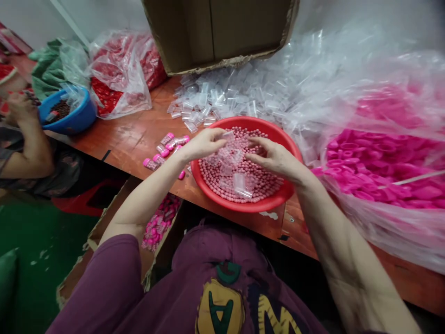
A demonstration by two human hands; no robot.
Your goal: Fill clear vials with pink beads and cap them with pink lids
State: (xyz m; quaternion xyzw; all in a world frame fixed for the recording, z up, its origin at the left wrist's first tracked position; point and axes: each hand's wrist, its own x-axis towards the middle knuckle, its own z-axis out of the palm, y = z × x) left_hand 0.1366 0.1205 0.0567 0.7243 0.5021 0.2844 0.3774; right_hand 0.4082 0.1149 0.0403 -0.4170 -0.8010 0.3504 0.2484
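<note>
A red basin [243, 206] in front of me holds many small pink beads [212, 180]. Several clear plastic tubes [239, 182] lie loose on top of them. Over the basin's left side, my left hand [208, 143] has its thumb and fingers closed about a clear plastic tube [228, 135]. Across from it, my right hand [276, 158] hovers above the beads with fingers apart and nothing visible between them. Left of the basin, several bead-filled tubes with pink caps [162, 150] lie on the wooden table [128, 144].
Clear tubes [222, 95] are heaped behind the basin, below a tilted cardboard box [222, 32]. A plastic bag of bright pink parts [375, 171] stands at right. Leftward are a red-filled bag [121, 69], a blue basin [81, 113] and another person's arm [31, 139]. A floor carton [100, 232] holds filled tubes.
</note>
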